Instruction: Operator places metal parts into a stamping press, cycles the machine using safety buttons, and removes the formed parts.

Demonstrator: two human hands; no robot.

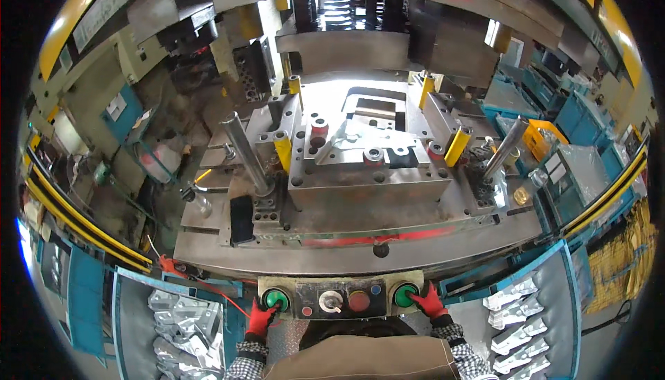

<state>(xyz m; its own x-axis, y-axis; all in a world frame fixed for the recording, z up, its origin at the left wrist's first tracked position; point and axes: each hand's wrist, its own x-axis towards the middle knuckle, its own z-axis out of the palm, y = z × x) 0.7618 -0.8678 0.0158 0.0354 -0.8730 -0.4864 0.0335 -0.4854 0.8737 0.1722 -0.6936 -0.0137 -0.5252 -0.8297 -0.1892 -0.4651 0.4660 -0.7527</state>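
Observation:
My left hand (261, 319), in a red glove, rests at the left green push button (276, 300) of a control panel (312, 290), one digit on it. At the panel's other end my right hand (431, 302), also red-gloved, touches the right green push button (405, 295). Digits of both hands are spread and neither hand holds anything. Between the buttons sit a red button (359, 301) and a pale rotary knob (330, 302). Beyond the panel stands a steel press die (367, 184), with a shiny bent metal part (370, 137) lying on it.
Bins of formed metal parts stand on my left (187, 331) and right (518, 328). Steel guide posts (247, 155) and yellow posts (458, 146) rise around the die. The press's upper beam (346, 51) hangs above. Yellow-black bars (86, 217) flank the machine.

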